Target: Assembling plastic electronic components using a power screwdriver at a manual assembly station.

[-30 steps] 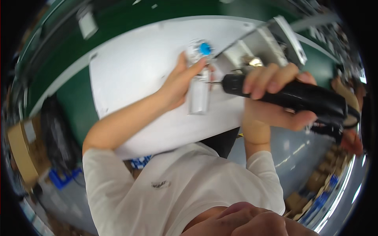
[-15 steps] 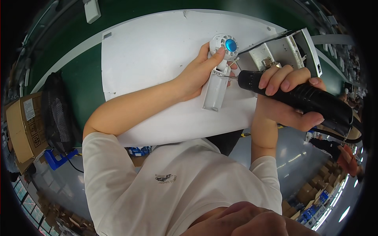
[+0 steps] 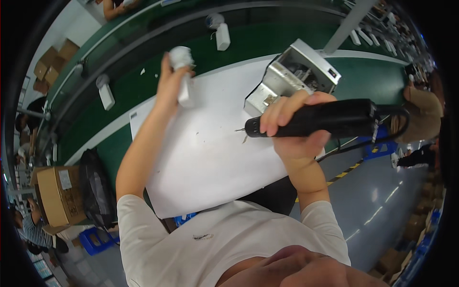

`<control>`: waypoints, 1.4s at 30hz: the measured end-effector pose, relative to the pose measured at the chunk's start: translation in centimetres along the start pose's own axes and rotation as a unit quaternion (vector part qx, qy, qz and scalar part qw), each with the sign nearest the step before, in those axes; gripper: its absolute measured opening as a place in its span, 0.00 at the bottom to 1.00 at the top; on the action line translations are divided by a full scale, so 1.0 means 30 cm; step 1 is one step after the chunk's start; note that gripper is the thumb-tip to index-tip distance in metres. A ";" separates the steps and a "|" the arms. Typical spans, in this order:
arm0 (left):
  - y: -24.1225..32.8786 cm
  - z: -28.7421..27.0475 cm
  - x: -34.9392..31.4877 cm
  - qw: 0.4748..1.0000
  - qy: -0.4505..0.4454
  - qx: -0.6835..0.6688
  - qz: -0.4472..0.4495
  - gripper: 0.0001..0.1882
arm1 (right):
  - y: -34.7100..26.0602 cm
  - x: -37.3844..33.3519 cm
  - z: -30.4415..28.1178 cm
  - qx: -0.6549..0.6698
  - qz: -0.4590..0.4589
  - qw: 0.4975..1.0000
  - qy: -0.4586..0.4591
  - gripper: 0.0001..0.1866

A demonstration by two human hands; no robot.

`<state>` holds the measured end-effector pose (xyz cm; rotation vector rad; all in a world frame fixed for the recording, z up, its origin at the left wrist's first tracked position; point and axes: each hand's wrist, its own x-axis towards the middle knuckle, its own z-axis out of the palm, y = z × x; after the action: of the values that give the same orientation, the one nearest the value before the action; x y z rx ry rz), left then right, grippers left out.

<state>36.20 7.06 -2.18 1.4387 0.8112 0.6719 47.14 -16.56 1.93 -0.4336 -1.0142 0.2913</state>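
My left hand is wrapped round a white device with a round head and a boxy body, blurred by motion. It holds the device up over the far left edge of the white work sheet, beside the green belt. In my right hand is a black corded electric screwdriver. Its bit points left above the sheet and touches nothing. Just beyond my right hand stands an open metal box with small parts inside, hard to make out.
Similar white devices lie on the green belt, one at the left and one at the far middle. A cardboard box and a black mesh bag are at my left. A co-worker's hand shows at the far left.
My left hand has carried the white device away from the screwdriver, left and outward to the belt's edge. The right hand with the screwdriver has shifted left and slightly nearer. The view has turned.
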 end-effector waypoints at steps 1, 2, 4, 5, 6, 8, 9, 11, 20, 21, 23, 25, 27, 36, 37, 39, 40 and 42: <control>0.004 -0.031 0.104 0.993 0.049 0.101 0.034 0.39 | 0.005 0.002 0.001 0.003 0.005 1.000 0.007 0.27; -0.033 -0.109 0.225 0.949 0.117 0.268 0.120 0.39 | 0.009 0.005 0.016 0.009 0.005 1.000 0.013 0.26; -0.095 -0.154 0.344 0.864 0.172 0.423 0.213 0.39 | 0.013 0.002 0.020 0.005 -0.010 1.000 0.025 0.26; -0.109 -0.142 0.371 0.799 0.178 0.559 0.132 0.37 | 0.015 -0.004 0.014 0.000 -0.013 0.999 0.036 0.25; -0.121 -0.136 0.406 0.710 0.184 0.678 0.048 0.35 | 0.026 -0.003 0.012 -0.003 -0.016 0.999 0.045 0.24; -0.162 -0.158 0.476 0.612 0.229 0.711 0.260 0.31 | 0.028 0.007 0.039 0.009 -0.010 0.999 0.031 0.24; -0.134 -0.058 0.477 0.614 0.220 0.705 0.277 0.31 | 0.027 0.002 0.027 -0.004 -0.023 0.999 0.037 0.24; -0.068 0.166 0.409 0.784 0.025 0.511 0.352 0.26 | 0.031 -0.015 0.011 0.010 -0.005 0.999 0.044 0.23; -0.142 0.303 0.426 0.718 -0.080 0.575 0.385 0.20 | 0.082 -0.051 0.013 0.017 0.014 0.998 0.056 0.20; -0.172 0.239 0.449 0.753 -0.096 0.525 0.385 0.21 | 0.099 -0.057 0.027 0.025 0.017 0.998 0.058 0.20; -0.111 0.278 0.360 0.708 -0.064 0.621 0.330 0.23 | 0.073 -0.033 0.011 0.006 0.010 0.998 0.055 0.18; -0.074 0.278 0.244 0.761 -0.049 0.529 0.372 0.23 | 0.059 -0.036 0.001 0.007 0.024 0.996 0.086 0.17; -0.012 0.292 0.088 0.826 -0.084 0.411 0.378 0.20 | 0.047 -0.029 -0.010 0.017 0.041 0.993 0.107 0.16; -0.012 0.330 -0.413 0.950 -0.158 0.182 0.200 0.12 | 0.030 -0.017 -0.001 0.062 0.067 0.993 0.075 0.15; -0.021 0.312 -0.406 0.952 -0.154 0.179 0.197 0.12 | 0.034 -0.021 0.003 0.062 0.073 0.993 0.073 0.15; -0.045 0.267 -0.375 0.933 -0.223 0.225 0.173 0.17 | 0.044 -0.023 0.005 0.051 0.066 0.994 0.066 0.15; -0.057 0.246 -0.361 0.921 -0.256 0.246 0.160 0.19 | 0.049 -0.024 0.005 0.045 0.062 0.995 0.063 0.15; -0.069 0.221 -0.353 0.909 -0.286 0.264 0.146 0.22 | 0.060 -0.026 0.006 0.041 0.063 0.996 0.055 0.15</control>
<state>35.30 -5.48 -3.68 2.1441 0.3153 0.2099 46.54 -15.27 0.57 -0.4352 -0.8648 0.4164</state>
